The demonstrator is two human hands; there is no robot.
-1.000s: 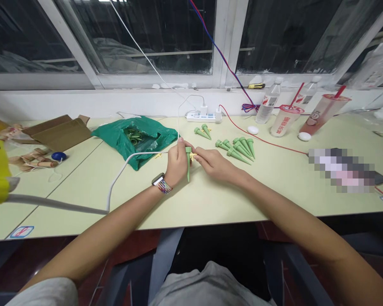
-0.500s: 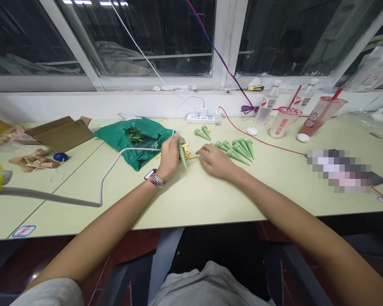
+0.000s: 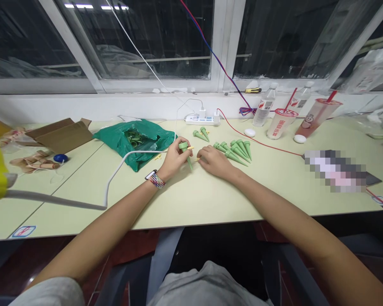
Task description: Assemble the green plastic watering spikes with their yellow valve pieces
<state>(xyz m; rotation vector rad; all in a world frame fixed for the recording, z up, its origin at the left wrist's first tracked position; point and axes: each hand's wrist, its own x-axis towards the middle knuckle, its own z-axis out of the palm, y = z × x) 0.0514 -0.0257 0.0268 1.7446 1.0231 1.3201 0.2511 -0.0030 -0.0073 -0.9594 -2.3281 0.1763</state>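
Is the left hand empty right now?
No, the left hand holds a green spike, whose tapered end shows past the thumb.

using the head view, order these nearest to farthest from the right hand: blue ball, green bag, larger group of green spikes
From the right hand:
1. Larger group of green spikes: just to its right
2. Green bag: leftward, beyond the left hand
3. Blue ball: far left

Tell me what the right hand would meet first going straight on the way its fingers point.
Heading leftward, the right hand would probably first meet the green spike held in the left hand, beyond the small yellow piece already at its fingers; depth is unclear.
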